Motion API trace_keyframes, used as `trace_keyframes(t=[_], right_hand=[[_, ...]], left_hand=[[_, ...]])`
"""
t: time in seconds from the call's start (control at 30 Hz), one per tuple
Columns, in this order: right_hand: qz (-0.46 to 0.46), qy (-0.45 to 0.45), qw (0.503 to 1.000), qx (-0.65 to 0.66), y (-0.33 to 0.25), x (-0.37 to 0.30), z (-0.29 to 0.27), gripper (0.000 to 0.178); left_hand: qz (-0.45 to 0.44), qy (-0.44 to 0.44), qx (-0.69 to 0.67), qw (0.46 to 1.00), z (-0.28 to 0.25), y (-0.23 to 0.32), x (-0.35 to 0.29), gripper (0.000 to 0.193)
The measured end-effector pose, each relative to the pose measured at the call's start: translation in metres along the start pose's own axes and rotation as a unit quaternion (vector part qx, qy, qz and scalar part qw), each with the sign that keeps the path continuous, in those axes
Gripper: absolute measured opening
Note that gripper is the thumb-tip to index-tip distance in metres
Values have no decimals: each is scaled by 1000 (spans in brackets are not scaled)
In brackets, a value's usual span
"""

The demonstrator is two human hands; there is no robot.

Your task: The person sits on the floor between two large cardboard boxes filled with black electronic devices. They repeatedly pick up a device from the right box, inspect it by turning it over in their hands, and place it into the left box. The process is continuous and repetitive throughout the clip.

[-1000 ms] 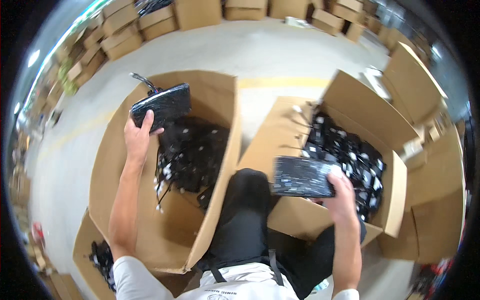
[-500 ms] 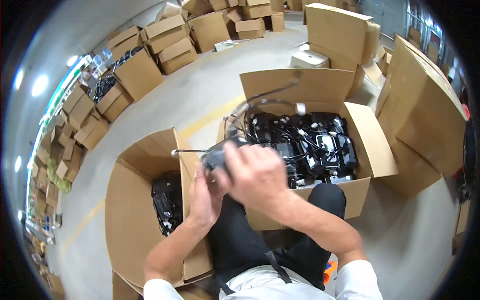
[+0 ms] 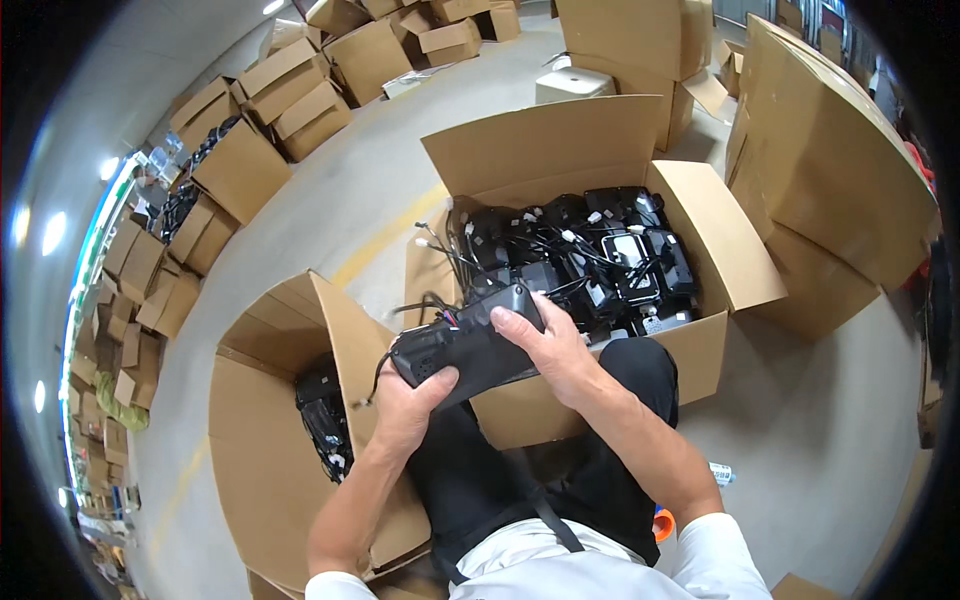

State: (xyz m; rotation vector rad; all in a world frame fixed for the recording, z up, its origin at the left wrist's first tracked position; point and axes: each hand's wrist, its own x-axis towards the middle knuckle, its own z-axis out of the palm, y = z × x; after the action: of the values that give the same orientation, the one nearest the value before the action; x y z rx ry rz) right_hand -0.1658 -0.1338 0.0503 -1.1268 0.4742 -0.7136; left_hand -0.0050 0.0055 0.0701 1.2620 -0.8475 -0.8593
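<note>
Above my lap I hold a black plastic electronic unit (image 3: 468,350), oblong, with a small patch of holes at its left end. Black cables with white plugs and a few coloured wires come out along its far edge. My left hand (image 3: 408,408) grips its left end, thumb on top. My right hand (image 3: 552,352) is closed round the right end, thumb flat on the face. Just beyond is an open cardboard box (image 3: 752,262) filled with similar black units (image 3: 628,262) and tangled cables. A second open box (image 3: 255,420) at my left has black units (image 3: 322,410) inside.
Tall cardboard boxes (image 3: 835,150) stand at the right, beside a white stool (image 3: 575,85). More boxes (image 3: 300,95) are piled along the far left. On the floor at my right lie an orange ring-shaped object (image 3: 663,524) and a clear bottle (image 3: 720,474).
The unit has been turned, so its broad face now shows. My right hand has moved from over my left hand to the unit's right end, and the cables have swung down.
</note>
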Motion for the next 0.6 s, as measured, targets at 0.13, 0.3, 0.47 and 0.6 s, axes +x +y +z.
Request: trace_keyframes(t=[0.13, 0.3, 0.47, 0.6], right_hand=[[15, -37, 992, 118, 10, -2, -11, 47], [6, 59, 984, 168, 50, 2, -2, 34], [-53, 154, 986, 20, 68, -7, 3, 47], [-76, 155, 985, -6, 64, -11, -3, 47]], left_hand=[[16, 11, 34, 999, -1, -3, 1, 85], [64, 45, -12, 997, 0, -16, 0, 83], [30, 69, 116, 990, 4, -22, -1, 62], [-14, 67, 98, 993, 6, -22, 1, 54]])
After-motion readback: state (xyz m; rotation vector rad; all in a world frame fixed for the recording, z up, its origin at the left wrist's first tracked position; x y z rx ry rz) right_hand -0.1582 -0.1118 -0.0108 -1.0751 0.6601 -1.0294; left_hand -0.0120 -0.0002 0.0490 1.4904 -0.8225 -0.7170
